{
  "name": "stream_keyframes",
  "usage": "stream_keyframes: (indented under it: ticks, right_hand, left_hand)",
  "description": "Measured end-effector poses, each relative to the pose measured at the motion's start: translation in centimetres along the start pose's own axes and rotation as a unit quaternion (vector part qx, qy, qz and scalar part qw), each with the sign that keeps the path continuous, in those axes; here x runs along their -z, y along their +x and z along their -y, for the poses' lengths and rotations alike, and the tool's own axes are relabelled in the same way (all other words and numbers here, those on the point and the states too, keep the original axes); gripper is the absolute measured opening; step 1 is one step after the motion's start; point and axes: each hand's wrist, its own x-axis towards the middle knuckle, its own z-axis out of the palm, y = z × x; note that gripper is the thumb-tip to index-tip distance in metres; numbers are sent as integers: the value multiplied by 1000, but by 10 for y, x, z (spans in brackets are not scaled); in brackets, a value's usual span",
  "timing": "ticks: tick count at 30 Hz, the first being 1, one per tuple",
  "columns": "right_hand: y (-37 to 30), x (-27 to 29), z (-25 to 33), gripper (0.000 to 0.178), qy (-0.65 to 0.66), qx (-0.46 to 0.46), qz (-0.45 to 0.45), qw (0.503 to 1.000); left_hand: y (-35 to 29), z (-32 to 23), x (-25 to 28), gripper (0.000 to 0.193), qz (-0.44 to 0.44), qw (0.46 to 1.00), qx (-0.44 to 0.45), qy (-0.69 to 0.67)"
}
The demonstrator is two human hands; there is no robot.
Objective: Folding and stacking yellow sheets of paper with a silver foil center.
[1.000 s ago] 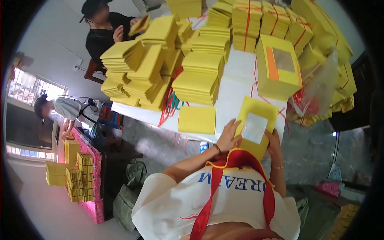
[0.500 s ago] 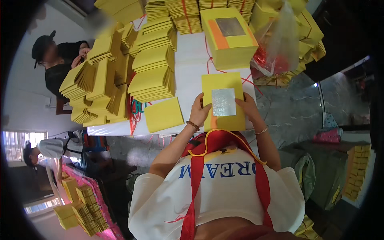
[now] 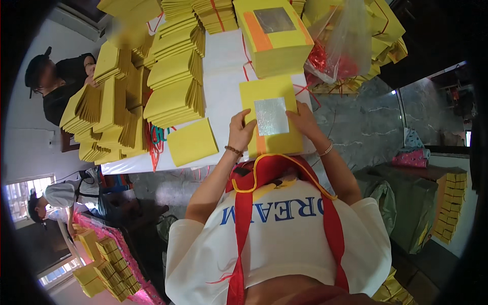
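A yellow joss paper sheet (image 3: pixel 267 140) with a silver foil square (image 3: pixel 272 116) and an orange stripe lies over the table's near edge, in front of my body. My left hand (image 3: pixel 241 131) grips its left side, thumb on top by the foil and the other fingers along the edge. At the right side, my right hand (image 3: pixel 305 122) holds it too, its thumb at the foil's upper right corner. Just beyond stands a tall stack of similar sheets (image 3: pixel 278 61), with foil and orange on top. A plain yellow folded sheet (image 3: pixel 193 142) lies left of my left hand.
Folded yellow paper bundles (image 3: pixel 175 101) fill the left of the white-covered table (image 3: pixel 223 66). Red and green ties (image 3: pixel 158 134) lie beside them. A clear plastic bag (image 3: pixel 351 46) sits at the far right. One person (image 3: pixel 63 84) sits across at the left; another (image 3: pixel 66 195) is farther back.
The whole view has shifted, so the table and its stacks sit farther left and slightly higher. Both my hands keep their hold on the same sheet.
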Motion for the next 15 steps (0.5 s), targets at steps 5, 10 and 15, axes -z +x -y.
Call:
stream_keyframes:
  ticks: [5, 10, 15]
  right_hand:
    - [12, 9, 6, 38, -30, -27, 50, 998]
    - [57, 36, -38, 40, 14, -51, 72, 996]
    - [127, 45, -52, 45, 361, -80, -145, 918]
  left_hand:
    - [13, 4, 7, 47, -21, 996, -83, 24]
    - [61, -51, 14, 57, -57, 995, -76, -14]
    - [166, -77, 11, 75, 37, 959, 107, -259]
